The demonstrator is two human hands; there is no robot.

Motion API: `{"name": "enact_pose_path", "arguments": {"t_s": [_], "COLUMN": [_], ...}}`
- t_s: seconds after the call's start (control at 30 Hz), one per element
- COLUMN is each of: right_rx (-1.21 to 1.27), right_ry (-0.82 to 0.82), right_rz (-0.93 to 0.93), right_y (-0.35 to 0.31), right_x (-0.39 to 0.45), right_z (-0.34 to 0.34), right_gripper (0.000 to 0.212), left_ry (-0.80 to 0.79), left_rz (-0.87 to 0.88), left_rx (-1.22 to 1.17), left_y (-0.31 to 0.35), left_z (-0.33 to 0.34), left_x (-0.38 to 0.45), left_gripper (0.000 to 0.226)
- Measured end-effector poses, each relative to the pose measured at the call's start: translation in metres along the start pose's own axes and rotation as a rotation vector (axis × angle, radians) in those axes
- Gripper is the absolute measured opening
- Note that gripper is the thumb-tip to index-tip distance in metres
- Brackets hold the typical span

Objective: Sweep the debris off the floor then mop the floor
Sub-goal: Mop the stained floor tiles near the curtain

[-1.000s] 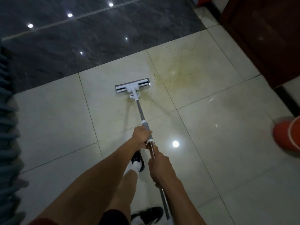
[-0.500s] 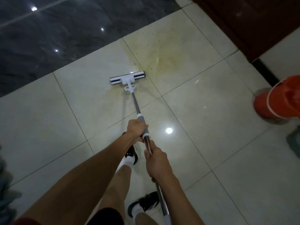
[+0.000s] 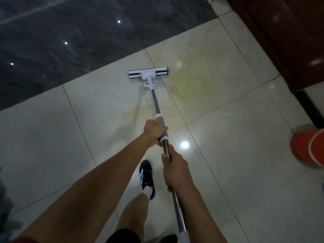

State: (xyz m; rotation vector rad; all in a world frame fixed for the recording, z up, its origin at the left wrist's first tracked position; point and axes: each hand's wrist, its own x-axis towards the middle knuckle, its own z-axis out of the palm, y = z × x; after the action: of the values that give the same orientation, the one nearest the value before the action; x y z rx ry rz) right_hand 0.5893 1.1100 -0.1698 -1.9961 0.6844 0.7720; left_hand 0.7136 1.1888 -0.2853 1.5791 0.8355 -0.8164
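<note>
A flat mop with a white head (image 3: 148,73) lies on the cream floor tiles (image 3: 236,155), its metal pole (image 3: 155,102) running back toward me. My left hand (image 3: 154,129) grips the grey sleeve of the pole. My right hand (image 3: 175,170) grips the bare pole lower down. A yellowish stain (image 3: 198,79) spreads on the tile just right of the mop head, and a faint wet smear (image 3: 133,111) trails left of the pole.
Dark glossy marble floor (image 3: 70,41) lies beyond the tiles. A dark wooden cabinet (image 3: 289,41) stands at the top right. An orange bucket (image 3: 308,146) sits at the right edge. My shoe (image 3: 147,176) is planted under the pole. Something grey-blue is blurred at the left edge.
The mop head has moved forward and to the right, up to the stain's left edge, leaving a wet smear behind it. Both hands keep their grip.
</note>
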Motion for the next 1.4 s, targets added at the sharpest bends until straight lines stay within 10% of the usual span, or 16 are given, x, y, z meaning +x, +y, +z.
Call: {"name": "enact_pose_path", "arguments": {"t_s": [0.9,1.4], "right_rx": [-0.165,-0.163], "right_ry": [-0.077,-0.090], "right_rz": [-0.060,-0.065], "right_y": [-0.234,-0.191], "right_x": [0.324,0.291], "right_z": [-0.197,-0.201], "right_gripper": [0.033,0.040], "left_ry": [0.129,0.167], "left_rz": [0.041,0.000], "left_rx": [-0.063,-0.191], "left_y": [0.366,0.318], "left_z": [0.076,0.102], "left_x": [0.189,0.147], "left_gripper": [0.025,0.014]}}
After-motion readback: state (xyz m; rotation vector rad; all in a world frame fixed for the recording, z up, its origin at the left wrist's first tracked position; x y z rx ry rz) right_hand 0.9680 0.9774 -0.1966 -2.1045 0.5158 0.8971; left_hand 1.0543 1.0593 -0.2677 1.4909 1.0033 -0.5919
